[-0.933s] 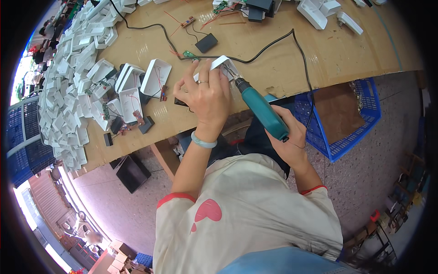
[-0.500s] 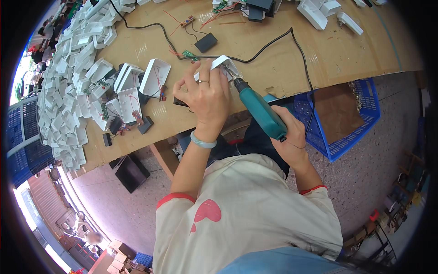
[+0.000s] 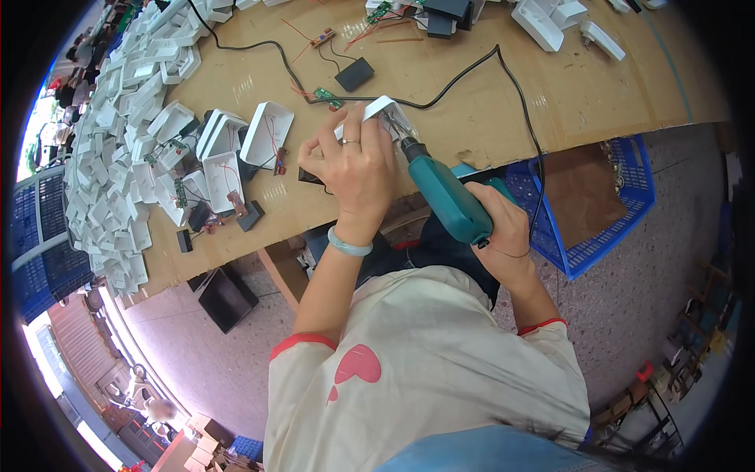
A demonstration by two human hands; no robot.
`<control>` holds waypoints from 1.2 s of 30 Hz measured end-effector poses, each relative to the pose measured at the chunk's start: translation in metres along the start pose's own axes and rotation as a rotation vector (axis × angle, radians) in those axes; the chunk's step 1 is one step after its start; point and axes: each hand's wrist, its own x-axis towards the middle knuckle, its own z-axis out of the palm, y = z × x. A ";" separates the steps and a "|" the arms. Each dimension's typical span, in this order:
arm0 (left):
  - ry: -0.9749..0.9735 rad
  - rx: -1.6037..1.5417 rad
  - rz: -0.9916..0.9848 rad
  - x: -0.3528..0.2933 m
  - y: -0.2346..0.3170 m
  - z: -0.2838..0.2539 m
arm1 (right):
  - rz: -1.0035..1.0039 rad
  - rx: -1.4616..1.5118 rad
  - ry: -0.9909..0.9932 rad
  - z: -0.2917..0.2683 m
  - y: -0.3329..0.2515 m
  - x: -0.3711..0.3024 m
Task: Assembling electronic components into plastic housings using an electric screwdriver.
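My left hand (image 3: 358, 161) has its fingers bent around a small white plastic case (image 3: 381, 108), steadying it on the cardboard-covered table. Its open side faces the tool, and my fingers hide part of it. In my right hand (image 3: 503, 224) is a teal corded power tool (image 3: 448, 197) with a black collar and a narrow metal tip. The tip reaches into the case; what it touches there is too small to tell. Just beyond my left fingers lies a green circuit board (image 3: 327, 97) with red wires. A dark box-shaped part (image 3: 309, 175) sits beside my left wrist, partly covered.
White cases (image 3: 118, 149) are heaped on the left. Open cases with wired boards (image 3: 224, 177) stand nearer. A black cord (image 3: 448, 93) crosses the table. At the right edge is a blue basket (image 3: 578, 256) with brown cardboard. A black battery-like box (image 3: 355, 74) lies farther back.
The tool's rear end has swung slightly, with my right hand shifting a little rightward; the tip stays at the case. The cord has moved slightly. My left hand holds its place.
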 end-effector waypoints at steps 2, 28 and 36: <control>0.001 -0.002 0.003 0.000 0.000 0.001 | -0.007 -0.011 0.008 0.000 0.000 0.000; 0.011 -0.014 0.021 0.000 0.000 0.001 | 0.050 0.112 0.063 -0.010 -0.010 -0.012; -0.023 -0.002 0.015 0.000 0.001 -0.002 | 0.066 0.147 0.159 -0.017 -0.015 -0.027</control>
